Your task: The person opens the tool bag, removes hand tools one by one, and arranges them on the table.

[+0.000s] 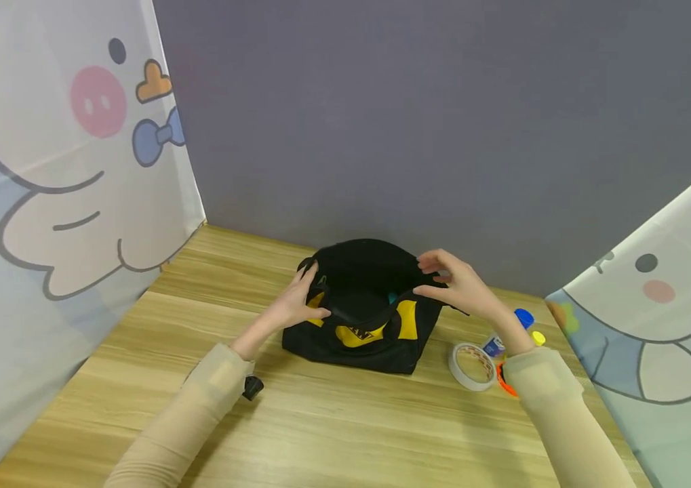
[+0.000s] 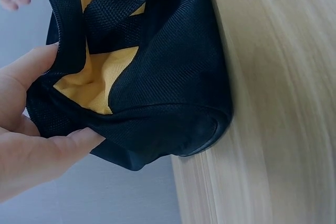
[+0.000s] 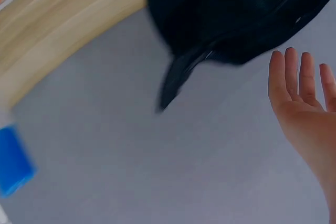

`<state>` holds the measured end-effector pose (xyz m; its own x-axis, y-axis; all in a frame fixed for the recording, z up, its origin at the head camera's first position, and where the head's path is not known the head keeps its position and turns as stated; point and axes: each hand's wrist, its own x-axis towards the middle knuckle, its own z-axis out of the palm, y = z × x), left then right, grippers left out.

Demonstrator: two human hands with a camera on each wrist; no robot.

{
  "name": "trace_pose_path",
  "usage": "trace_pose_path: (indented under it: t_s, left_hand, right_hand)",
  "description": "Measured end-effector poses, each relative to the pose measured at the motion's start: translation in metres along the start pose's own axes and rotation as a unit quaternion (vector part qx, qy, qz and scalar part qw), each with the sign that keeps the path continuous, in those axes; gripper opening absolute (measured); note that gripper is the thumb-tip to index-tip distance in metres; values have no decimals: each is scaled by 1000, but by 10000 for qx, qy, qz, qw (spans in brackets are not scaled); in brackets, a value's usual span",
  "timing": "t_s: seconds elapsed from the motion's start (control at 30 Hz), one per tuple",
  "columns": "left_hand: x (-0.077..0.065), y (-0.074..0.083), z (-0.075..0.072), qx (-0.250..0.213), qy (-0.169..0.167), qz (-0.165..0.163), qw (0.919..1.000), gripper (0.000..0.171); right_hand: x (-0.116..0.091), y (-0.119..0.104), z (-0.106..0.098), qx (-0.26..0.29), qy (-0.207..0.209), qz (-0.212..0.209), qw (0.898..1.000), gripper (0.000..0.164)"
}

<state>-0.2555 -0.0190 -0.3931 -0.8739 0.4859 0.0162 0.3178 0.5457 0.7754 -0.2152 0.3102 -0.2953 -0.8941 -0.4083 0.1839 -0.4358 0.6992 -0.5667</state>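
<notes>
A black and yellow fabric tool bag (image 1: pixel 354 356) stands on the table with its top gaping. Inside its dark mouth shows a bit of teal (image 1: pixel 392 297). At the bag's left end is my left hand (image 1: pixel 292 303), thumb and fingers spread wide. In the left wrist view its thumb and a finger touch the black rim and side fabric (image 2: pixel 157 129). My right hand (image 1: pixel 458 288) hovers by the right end of the mouth, fingers loosely bent and holding nothing. In the right wrist view a dark flap (image 3: pixel 176 80) hangs from the bag.
Right of the bag lie a white tape roll (image 1: pixel 461 373), an orange ring-shaped thing (image 1: pixel 506 383) partly hidden by my sleeve, a blue cap (image 1: pixel 525 318) and a yellow cap (image 1: pixel 538 338). A small black object (image 1: pixel 252 387) shows by my left sleeve. A grey wall (image 1: pixel 443 135) stands behind.
</notes>
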Motion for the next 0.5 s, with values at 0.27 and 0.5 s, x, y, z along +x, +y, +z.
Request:
trace_pose_path:
  t_s: [0.27,0.5]
  left_hand:
    - [-2,2,0,-111,28,-50,9999,102]
    - [-2,2,1,-44,57,-117,9999,102]
  right_hand:
    - [45,-13,39,250,-509,-320,9979,51]
    - [74,-16,70,197,-858,-460,9951,54]
